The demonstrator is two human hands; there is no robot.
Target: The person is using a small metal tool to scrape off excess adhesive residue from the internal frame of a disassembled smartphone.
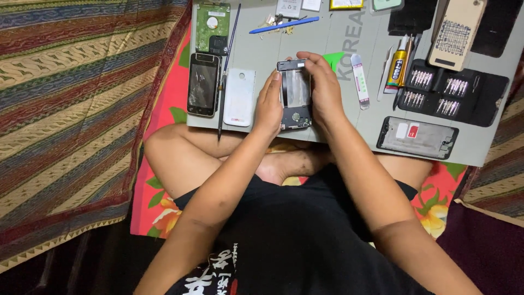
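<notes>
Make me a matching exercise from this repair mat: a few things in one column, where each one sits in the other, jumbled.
Things:
1. opened phone
2. white back cover
3. blue pry tool
4. screwdriver bit case

Places:
A. far edge of the grey mat, lying slantwise
B. between the left hand and right hand
C. right side of the mat, lying open
D. beside the black phone with the cracked screen

Pairs: 1-B, 2-D, 3-A, 4-C

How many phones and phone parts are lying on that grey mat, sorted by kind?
Whole black phone with cracked screen: 1
White phone back cover: 1
Opened phone held in both hands: 1
Black phone frame lying open: 1
Green circuit board drive: 1
Total: 5
</notes>
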